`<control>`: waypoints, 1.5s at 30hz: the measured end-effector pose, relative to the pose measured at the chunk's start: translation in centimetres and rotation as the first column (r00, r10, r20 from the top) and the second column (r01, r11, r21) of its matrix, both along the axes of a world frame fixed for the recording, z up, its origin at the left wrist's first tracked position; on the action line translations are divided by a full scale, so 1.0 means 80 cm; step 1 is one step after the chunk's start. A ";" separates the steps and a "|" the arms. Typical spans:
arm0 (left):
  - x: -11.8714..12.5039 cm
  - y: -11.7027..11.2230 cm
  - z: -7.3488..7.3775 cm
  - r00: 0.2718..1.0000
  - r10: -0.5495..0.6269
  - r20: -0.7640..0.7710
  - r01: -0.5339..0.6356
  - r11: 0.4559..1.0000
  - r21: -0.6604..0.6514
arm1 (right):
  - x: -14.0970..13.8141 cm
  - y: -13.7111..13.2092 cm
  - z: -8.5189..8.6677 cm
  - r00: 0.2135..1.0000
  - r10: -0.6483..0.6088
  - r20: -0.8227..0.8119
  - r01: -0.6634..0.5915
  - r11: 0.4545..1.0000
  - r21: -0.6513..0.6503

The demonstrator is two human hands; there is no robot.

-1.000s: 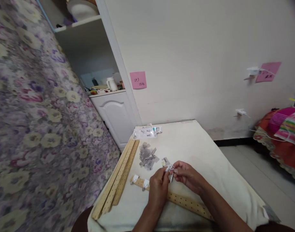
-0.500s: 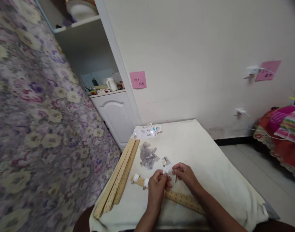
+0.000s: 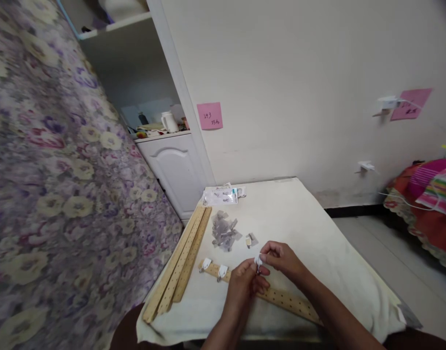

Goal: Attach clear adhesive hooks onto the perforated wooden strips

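Observation:
Pinched between the fingertips of my left hand (image 3: 244,278) is a small white hook (image 3: 258,261) with a metal end hanging below it. My right hand (image 3: 281,257) closes thumb and finger on the upper right side of the same piece. Under my hands a wooden strip with rows of holes (image 3: 288,302) lies slantwise on the table. Two similar white pieces with metal hooks, one at the strip's left end (image 3: 206,264) and one beside it (image 3: 223,271), sit on the strip. My left hand partly covers the strip's middle.
A heap of small clear packets (image 3: 224,231) and a single packet (image 3: 249,240) lie beyond my hands. Several long perforated wooden strips (image 3: 182,262) lie at the left. Flat packaging (image 3: 221,196) rests at the back of the cloth-covered table (image 3: 317,253).
My right hand has moved left to the white hook, which earlier only my left hand held. The thin piece seen under my right fingers is no longer visible. The view has shifted slightly.

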State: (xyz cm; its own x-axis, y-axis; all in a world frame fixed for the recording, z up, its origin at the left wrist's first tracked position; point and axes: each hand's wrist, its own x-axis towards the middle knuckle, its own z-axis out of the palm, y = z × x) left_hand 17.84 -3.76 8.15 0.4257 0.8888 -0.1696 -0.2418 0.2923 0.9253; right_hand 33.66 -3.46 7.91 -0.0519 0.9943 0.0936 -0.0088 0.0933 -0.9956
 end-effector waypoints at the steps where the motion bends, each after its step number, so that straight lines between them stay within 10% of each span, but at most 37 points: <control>1: 0.001 -0.004 0.000 0.999 0.006 0.035 -0.005 1.000 -0.027 | -0.001 -0.001 -0.001 1.000 -0.013 0.003 0.013 1.000 -0.004; 18: -0.022 -0.057 -0.059 0.993 -0.054 -0.105 0.029 0.973 -0.227 | -0.010 -0.013 -0.042 0.976 0.205 0.072 -0.189 0.965 -0.182; 25: -0.051 -0.062 -0.085 0.913 -0.131 -0.385 0.163 0.985 0.050 | -0.022 -0.006 -0.067 0.979 0.095 0.183 -0.062 0.982 -0.179; 31: -0.062 -0.066 -0.072 0.777 0.067 -0.626 0.266 0.866 0.422 | -0.033 -0.007 -0.074 0.960 0.022 0.278 0.020 0.989 -0.146; 45: -0.073 -0.063 -0.073 0.678 0.191 -0.710 0.336 0.778 0.531 | -0.027 -0.007 -0.080 0.941 0.069 0.331 -0.013 0.986 -0.168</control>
State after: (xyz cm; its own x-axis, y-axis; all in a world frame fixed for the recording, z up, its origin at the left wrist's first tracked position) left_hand 11.99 -8.83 2.34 0.4769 0.8743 0.0909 0.5389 -0.3725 0.7555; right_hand 31.49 -4.02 1.51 -0.0933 0.9909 -0.0973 0.3270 -0.0618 -0.9430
